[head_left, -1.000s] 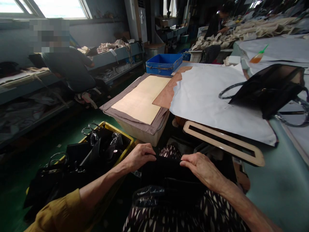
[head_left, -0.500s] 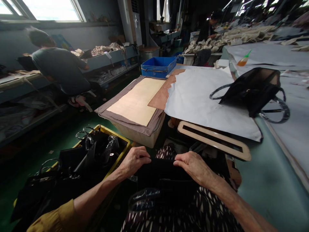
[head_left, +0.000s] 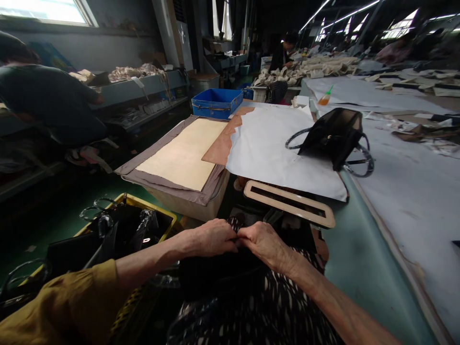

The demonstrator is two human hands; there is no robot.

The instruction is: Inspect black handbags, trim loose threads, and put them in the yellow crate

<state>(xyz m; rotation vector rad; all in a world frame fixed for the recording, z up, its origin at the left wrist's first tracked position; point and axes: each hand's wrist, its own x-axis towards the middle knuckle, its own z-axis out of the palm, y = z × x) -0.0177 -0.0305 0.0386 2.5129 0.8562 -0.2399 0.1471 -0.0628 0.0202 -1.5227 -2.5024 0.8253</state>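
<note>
A black handbag [head_left: 219, 275] lies across my lap, its plastic-wrapped handles low toward me. My left hand [head_left: 215, 237] is closed on the bag's far edge, fingers curled down. Right beside it, my right hand [head_left: 264, 244] pinches the same edge, and the fingertips of both hands meet near its middle. The dark fabric hides what exactly lies between the fingers. To the left, a yellow crate [head_left: 168, 230] holds several black bags [head_left: 118, 227] with wrapped handles.
Another black handbag [head_left: 332, 136] stands on the white-covered table [head_left: 269, 143] to the right. A pale slotted board [head_left: 291, 203] juts from the table's near edge. Ahead are a cream sheet [head_left: 183, 151] on a bin and a blue crate [head_left: 217, 103]. A co-worker [head_left: 43, 96] sits at the left.
My hands have come together from opposite ends of the bag's edge to its middle. The view has turned to the right.
</note>
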